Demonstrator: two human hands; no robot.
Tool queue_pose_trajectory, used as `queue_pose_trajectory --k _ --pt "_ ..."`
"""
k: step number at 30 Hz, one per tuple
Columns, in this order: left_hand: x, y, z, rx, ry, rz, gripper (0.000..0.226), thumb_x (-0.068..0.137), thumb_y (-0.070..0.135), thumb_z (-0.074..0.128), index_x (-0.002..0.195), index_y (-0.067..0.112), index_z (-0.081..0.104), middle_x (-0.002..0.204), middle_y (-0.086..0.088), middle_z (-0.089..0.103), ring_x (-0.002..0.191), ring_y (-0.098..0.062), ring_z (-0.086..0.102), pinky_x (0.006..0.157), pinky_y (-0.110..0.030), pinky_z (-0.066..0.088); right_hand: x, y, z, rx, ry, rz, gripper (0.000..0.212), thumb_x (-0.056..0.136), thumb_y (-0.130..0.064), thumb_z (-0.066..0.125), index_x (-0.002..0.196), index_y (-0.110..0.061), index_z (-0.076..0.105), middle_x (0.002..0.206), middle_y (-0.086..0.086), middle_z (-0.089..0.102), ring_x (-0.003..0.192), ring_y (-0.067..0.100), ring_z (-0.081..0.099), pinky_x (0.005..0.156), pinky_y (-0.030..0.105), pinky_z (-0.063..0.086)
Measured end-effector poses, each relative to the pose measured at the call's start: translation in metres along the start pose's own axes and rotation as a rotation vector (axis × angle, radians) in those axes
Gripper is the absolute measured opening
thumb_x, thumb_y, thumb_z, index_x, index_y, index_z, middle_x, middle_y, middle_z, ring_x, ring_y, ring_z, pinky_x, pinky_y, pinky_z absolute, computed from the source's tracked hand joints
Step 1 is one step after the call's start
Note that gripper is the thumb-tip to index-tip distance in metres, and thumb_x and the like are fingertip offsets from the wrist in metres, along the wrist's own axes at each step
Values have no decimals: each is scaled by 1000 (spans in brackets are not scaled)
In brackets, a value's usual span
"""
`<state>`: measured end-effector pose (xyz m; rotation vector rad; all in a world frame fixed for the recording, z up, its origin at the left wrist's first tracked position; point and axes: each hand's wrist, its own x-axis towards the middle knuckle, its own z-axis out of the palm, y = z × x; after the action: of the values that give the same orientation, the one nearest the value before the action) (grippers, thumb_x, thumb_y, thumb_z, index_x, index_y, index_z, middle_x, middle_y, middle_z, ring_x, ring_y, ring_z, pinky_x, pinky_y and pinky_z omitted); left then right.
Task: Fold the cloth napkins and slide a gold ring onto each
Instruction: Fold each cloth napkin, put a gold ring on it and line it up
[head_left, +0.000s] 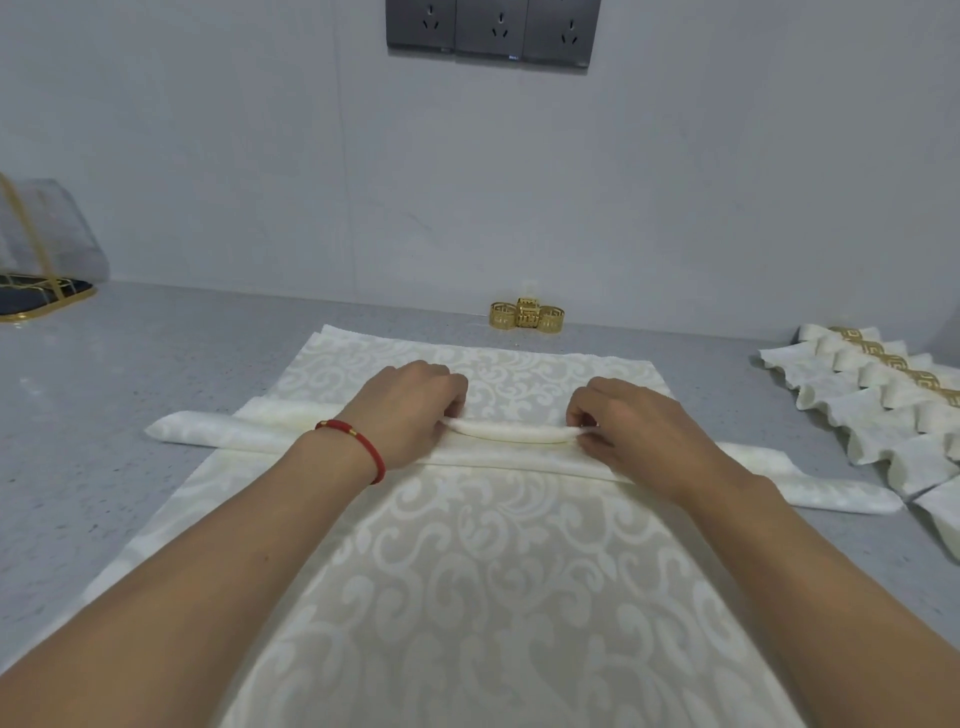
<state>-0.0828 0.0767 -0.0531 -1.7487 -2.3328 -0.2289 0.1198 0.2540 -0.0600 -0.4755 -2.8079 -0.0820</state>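
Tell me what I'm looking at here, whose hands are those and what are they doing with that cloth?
There is no machine here. A person wears a camera on their head, so you see their own two arms from above. The left hand, with a red bracelet on its wrist, and the right hand each pinch one end of a small pleat they are folding in a cream napkin. The napkin lies spread on a grey counter. Behind it, by the wall, stand three gold rings, not yet used. On the right lie finished napkins, already folded and wearing their gold rings.
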Motion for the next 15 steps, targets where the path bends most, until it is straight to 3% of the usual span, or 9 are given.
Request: queue_pose_trajectory --k 4,6,9,12,15 --pt "-1 -4 -8 -153 -158 -82 22 84 6 58 94 23 64 95 11 60 90 -13 58 75 -27 49 0 4 -1 60 -93 6 18 92 -16 60 106 -28 61 99 -15 54 96 10 50 81 37 51" --pt "-1 -7 -10 -238 -155 -112 17 86 14 59 92 25 69 92 12 64 87 -12 62 79 -32 54 -1 4 -3 145 -104 50 14 93 -21 59 104 -28 65 98 -14 58 95 9 54 83 36 51" --pt "-1 -11 -7 -296 -127 -112 10 90 19 62 93 27 68 86 13 65 84 -11 62 78 -31 53 -2 7 0 240 -28 74 11 97 -24 60 99 -28 70 95 -11 64 89 10 60 81 39 54" --pt "0 -11 -5 -280 -171 -107 18 92 22 64 110 27 65 94 10 60 87 -11 56 78 -25 46 -3 7 0 261 -88 72 18 100 -23 61 114 -26 72 104 -9 66 95 10 60 87 35 52" --pt "0 -8 -5 -220 -167 -88 12 91 20 62 102 23 66 101 9 60 89 -10 54 80 -28 49 -3 6 -2 233 -115 48 15 100 -22 62 111 -22 72 104 -7 66 96 12 60 88 34 51"
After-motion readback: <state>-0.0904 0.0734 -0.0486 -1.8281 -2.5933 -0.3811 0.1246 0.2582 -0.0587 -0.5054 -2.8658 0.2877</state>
